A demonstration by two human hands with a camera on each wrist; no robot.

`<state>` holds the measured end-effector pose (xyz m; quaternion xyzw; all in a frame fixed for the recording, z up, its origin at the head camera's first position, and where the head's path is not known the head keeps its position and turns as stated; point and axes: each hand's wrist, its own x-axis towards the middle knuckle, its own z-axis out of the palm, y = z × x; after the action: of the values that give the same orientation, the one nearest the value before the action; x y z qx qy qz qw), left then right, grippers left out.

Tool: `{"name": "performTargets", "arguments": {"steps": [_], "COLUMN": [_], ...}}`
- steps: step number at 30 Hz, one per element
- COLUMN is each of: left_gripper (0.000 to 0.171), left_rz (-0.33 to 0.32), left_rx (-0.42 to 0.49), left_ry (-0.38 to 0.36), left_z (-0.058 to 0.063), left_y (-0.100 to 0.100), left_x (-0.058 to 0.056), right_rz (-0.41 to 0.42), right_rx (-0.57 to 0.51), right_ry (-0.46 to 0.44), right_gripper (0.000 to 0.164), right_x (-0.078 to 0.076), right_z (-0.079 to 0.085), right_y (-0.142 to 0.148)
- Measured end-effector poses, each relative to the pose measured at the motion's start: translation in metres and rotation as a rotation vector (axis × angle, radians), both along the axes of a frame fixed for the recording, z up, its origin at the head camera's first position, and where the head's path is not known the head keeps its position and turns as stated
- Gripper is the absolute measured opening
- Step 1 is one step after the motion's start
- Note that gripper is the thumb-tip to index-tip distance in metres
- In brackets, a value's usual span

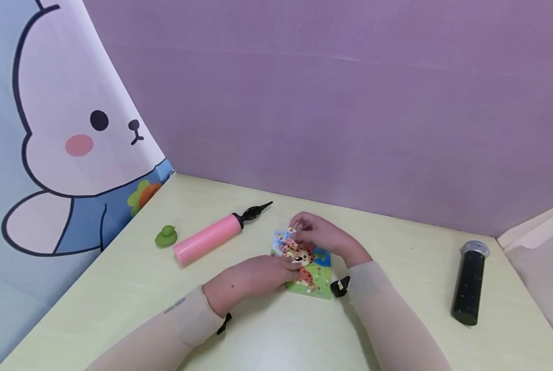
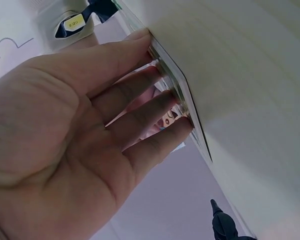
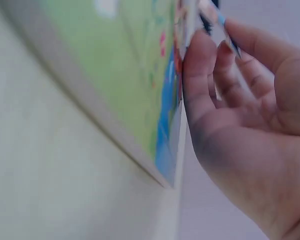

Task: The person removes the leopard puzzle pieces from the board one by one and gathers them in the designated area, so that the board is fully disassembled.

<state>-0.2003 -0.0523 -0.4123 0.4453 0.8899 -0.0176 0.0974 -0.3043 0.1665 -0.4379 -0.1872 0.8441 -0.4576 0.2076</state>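
Note:
A flat picture puzzle (image 1: 321,289) with a spotted cartoon leopard on green and blue lies on the table between both hands. My left hand (image 1: 257,276) rests on its left side. In the left wrist view the fingers (image 2: 142,92) are nearly straight, with their tips touching the puzzle near its edge. Over the puzzle's upper part, my right hand (image 1: 324,236) pinches a small, thin puzzle piece (image 3: 230,36) between thumb and finger, tilted up from the board. The right fingers hide part of the picture's top.
Left of the puzzle lies a pink hand pump (image 1: 208,238) with a black nozzle, and beyond it a small green toy duck (image 1: 166,236). A black cylinder (image 1: 468,286) with a silvery top lies far right. A purple wall (image 1: 332,113) borders the table's back.

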Motion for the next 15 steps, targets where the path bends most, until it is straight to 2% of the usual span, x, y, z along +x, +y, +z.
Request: {"name": "performTargets", "arguments": {"steps": [5, 8, 15], "left_gripper": [0.045, 0.045, 0.047], "left_rz": [0.007, 0.012, 0.029], "left_rx": [0.012, 0.014, 0.018], "left_ry": [-0.02, -0.029, -0.044], "left_z": [-0.001, 0.0, 0.001], "left_y": [0.0, 0.0, -0.001], "left_x": [0.0, 0.0, 0.002], "right_rz": [-0.142, -0.179, -0.205], "right_rx": [-0.16, -0.218, -0.193], "right_ry": [-0.087, -0.106, -0.047], "right_gripper": [0.03, 0.032, 0.03], "right_x": [0.0, 0.001, 0.007], "right_z": [-0.004, -0.002, 0.013], "right_y": [0.015, 0.025, 0.058]}}
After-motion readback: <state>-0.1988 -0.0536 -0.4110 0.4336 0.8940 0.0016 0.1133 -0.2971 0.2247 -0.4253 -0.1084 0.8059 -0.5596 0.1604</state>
